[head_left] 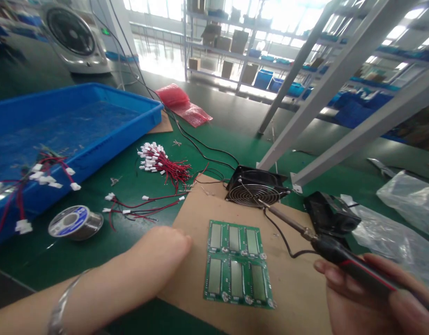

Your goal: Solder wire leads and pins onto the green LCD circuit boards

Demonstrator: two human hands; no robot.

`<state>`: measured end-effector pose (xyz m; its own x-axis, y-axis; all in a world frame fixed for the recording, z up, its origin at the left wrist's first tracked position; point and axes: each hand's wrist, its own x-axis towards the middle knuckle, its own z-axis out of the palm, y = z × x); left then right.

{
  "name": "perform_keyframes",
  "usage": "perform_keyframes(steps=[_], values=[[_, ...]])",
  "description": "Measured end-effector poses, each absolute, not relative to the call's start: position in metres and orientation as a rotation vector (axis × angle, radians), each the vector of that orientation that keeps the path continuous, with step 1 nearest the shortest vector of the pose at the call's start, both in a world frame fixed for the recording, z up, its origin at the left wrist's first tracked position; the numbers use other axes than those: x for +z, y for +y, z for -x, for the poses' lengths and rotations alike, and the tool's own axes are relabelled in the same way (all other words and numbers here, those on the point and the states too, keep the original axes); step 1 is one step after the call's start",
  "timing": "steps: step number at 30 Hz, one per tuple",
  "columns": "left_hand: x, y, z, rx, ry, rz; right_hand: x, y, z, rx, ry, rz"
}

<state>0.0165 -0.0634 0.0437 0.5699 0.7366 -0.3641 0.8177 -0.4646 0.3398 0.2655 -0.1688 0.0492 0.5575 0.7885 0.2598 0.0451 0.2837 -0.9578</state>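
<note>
My right hand (371,293) grips a soldering iron (343,256) by its black and red handle. The iron's metal tip points up and left, in front of a black fan (256,186) with a round wire guard. My left hand (170,246) hovers at the left edge of a brown cardboard sheet (287,288), turned so that its fingers are hidden. On the cardboard lies a green circuit board panel (226,260) with several rectangular grey displays. Left of my left hand stands a spool of solder wire (76,223). Several loose red and black wires with white connectors (144,197) lie beyond it.
A pile of connector wires (163,163) lies beside a big blue tray (127,123), with more wires hanging over its near wall. Pink bubble wrap (182,104) is further back. Grey metal posts (315,93) rise behind the fan. A black stand (331,214) and clear plastic bags (409,200) are at right.
</note>
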Motion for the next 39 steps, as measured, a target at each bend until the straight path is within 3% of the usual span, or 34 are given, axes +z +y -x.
perform_keyframes(steps=[8,14,18,21,27,39], values=[[-0.003,-0.047,-0.03,-0.05,1.087,-2.083,0.044,-0.172,-0.26,0.688,-0.943,1.118],[0.034,-0.039,-0.003,0.014,1.189,-2.227,0.043,-0.164,-0.252,0.697,-0.89,1.18],[0.069,-0.048,-0.001,-0.276,1.48,-2.518,0.041,-0.163,-0.25,0.762,-0.83,1.184],[0.063,-0.057,-0.018,-0.464,1.343,-2.56,0.039,-0.163,-0.251,0.77,-0.806,1.201],[0.003,-0.047,-0.035,0.019,1.041,-2.202,0.035,-0.163,-0.253,0.765,-0.78,1.177],[-0.009,-0.041,-0.027,0.033,0.983,-1.737,0.033,-0.165,-0.243,0.787,-0.867,1.295]])
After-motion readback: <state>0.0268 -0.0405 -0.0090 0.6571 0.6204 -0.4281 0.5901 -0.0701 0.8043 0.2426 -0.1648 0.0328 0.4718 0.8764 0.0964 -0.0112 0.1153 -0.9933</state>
